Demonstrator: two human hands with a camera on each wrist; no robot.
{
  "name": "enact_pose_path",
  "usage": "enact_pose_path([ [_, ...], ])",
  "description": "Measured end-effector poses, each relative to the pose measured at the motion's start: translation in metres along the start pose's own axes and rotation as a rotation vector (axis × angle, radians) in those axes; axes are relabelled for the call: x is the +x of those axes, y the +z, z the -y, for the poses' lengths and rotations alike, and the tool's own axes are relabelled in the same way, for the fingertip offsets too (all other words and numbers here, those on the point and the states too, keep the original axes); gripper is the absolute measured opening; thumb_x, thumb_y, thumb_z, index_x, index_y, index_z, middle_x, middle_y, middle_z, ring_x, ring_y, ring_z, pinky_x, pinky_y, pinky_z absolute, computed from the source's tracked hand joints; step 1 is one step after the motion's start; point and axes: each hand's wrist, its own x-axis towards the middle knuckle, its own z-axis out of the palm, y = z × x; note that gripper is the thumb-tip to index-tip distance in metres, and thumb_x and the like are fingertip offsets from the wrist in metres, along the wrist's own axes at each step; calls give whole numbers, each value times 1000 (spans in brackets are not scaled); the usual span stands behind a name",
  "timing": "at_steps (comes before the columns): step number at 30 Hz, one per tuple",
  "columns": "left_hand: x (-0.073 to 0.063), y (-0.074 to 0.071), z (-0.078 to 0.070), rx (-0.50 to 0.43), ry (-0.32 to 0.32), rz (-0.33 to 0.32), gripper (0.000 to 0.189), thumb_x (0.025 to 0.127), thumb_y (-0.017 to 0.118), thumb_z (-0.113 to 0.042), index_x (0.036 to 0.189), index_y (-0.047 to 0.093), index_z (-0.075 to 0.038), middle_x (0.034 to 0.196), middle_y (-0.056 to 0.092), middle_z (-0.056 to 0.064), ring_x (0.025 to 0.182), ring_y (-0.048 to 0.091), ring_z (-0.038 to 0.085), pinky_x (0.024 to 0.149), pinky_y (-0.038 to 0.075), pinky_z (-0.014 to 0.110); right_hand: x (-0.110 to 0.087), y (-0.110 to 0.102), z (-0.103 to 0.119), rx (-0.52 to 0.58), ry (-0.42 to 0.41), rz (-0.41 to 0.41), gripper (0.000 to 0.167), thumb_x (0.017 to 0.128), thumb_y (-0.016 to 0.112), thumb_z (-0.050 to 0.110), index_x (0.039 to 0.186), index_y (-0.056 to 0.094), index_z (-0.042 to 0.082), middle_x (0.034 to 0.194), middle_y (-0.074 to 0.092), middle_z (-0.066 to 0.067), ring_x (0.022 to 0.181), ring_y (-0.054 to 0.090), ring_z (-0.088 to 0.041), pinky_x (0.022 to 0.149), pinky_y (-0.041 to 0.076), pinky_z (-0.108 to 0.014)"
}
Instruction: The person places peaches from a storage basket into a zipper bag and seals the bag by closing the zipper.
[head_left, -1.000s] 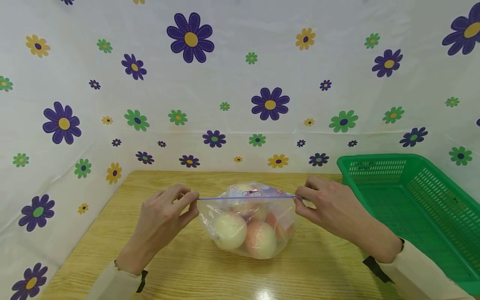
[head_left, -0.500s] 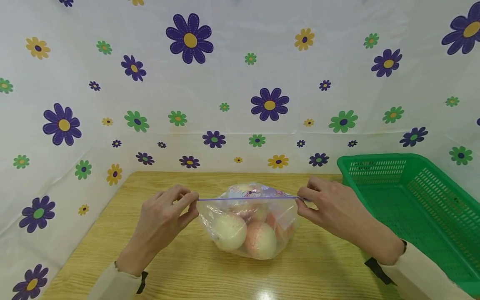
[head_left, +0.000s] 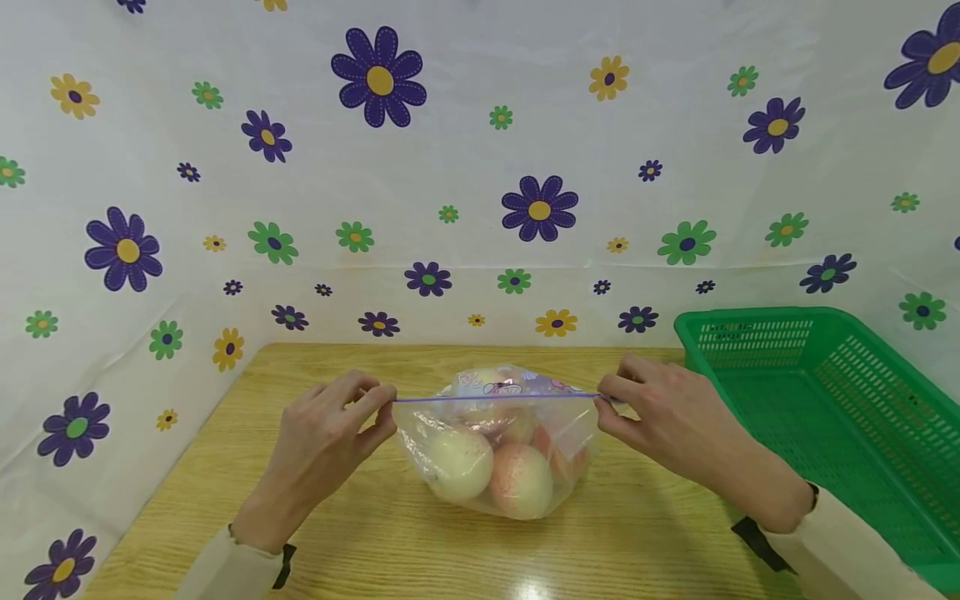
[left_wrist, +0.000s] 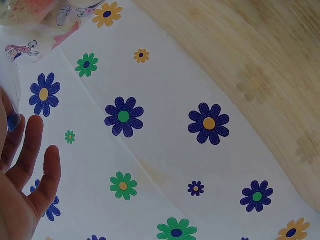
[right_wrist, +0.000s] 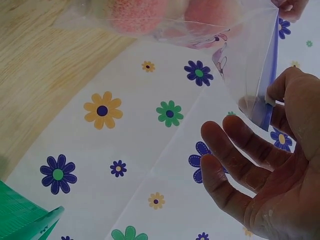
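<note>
A clear zip bag with printed pictures sits on the wooden table. Several pale yellow and pink peaches fill it. Its purple zip strip is stretched straight across the top. My left hand pinches the strip's left end between thumb and forefinger. At the other end, my right hand pinches the strip; in the right wrist view a small pale piece, perhaps a slider, shows by the thumb. The other fingers of that hand stay off the bag.
A green plastic basket with slotted walls stands to the right, close to my right forearm. Behind the wooden table and along its sides hangs a white cloth printed with flowers.
My right hand has shifted very slightly to the right along the zip strip. The left hand, the bag and the peaches stay nearly where they were.
</note>
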Motion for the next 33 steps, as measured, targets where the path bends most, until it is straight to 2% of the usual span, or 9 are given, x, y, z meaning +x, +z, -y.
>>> enact_pose_path([
  [11, 0, 0, 1, 2, 4, -5, 9, 89, 64, -13, 95, 71, -14, 89, 68, 4, 70, 67, 18, 53, 53, 33, 0, -4, 1, 4, 24, 28, 6, 90, 71, 21, 88, 74, 17, 76, 57, 5, 57, 43, -4, 49, 40, -16],
  [33, -2, 0, 1, 2, -1, -12, 10, 88, 64, -12, 94, 72, -13, 88, 67, 4, 70, 67, 18, 53, 54, 33, -2, -5, -2, 4, 28, 16, 3, 88, 73, 20, 88, 75, 17, 76, 59, 4, 57, 44, -4, 49, 41, -16],
])
